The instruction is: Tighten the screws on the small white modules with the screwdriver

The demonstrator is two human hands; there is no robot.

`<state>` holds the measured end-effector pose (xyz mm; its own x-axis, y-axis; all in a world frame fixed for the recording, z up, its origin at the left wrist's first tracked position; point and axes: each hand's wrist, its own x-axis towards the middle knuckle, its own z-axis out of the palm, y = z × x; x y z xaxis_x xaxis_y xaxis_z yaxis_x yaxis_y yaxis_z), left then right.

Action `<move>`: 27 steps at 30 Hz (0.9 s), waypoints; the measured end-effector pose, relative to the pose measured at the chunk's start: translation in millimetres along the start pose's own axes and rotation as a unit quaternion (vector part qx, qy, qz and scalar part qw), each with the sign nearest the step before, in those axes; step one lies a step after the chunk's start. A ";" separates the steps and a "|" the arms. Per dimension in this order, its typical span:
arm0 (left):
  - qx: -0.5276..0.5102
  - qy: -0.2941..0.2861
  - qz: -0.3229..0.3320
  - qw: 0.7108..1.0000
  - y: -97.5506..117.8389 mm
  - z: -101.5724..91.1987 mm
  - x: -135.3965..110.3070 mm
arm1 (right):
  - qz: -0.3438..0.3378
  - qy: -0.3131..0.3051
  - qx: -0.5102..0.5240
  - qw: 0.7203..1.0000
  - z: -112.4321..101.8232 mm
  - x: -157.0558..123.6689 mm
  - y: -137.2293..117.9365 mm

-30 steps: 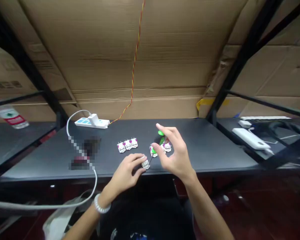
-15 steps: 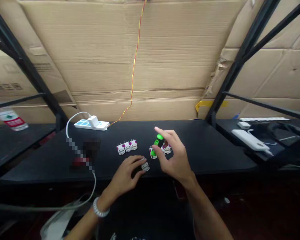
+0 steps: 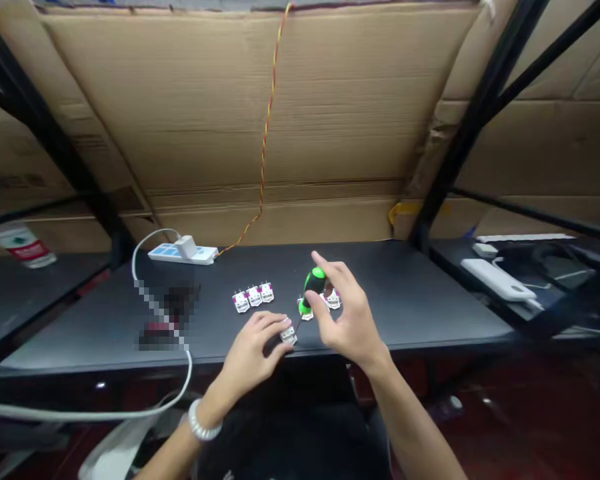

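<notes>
On smooth tabletop (image 3: 405,300) | left hand (image 3: 253,347) pinches boxy module (image 3: 289,335) | right hand (image 3: 351,321) grips slender screwdriver (image 3: 314,283)

No word, brand name or number can be made out. The bottle (image 3: 27,244) at the left carries a label (image 3: 32,251) with a red band, a white part and a small dark-green mark; whatever is printed on the red is too blurred to read. On the cardboard (image 3: 13,181) at the far left runs a row of dark printed marks, too dim to tell. The three white blocks (image 3: 255,297) in a row bear tiny dark marks, too small to read.
</notes>
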<state>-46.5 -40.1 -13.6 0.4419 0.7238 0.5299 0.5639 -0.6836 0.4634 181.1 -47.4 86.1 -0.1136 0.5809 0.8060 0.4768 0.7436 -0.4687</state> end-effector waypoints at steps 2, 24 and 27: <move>0.004 0.001 0.002 1.000 0.7 -0.4 -0.2 | 0.000 0.001 -0.002 1.000 -0.9 0.1 1.4; 0.045 -0.085 -0.009 0.995 6.1 -15.0 19.7 | -0.001 0.090 -0.015 0.996 -29.8 5.2 2.0; 0.080 -0.092 -0.008 0.993 3.9 -15.1 20.9 | -0.002 0.095 -0.021 0.995 -31.6 5.6 1.8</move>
<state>-45.6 -29.1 10.0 0.5441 0.7489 0.3783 0.6681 -0.6595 0.3447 208.8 -53.4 101.2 0.0486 0.5023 0.8633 0.5138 0.7286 -0.4529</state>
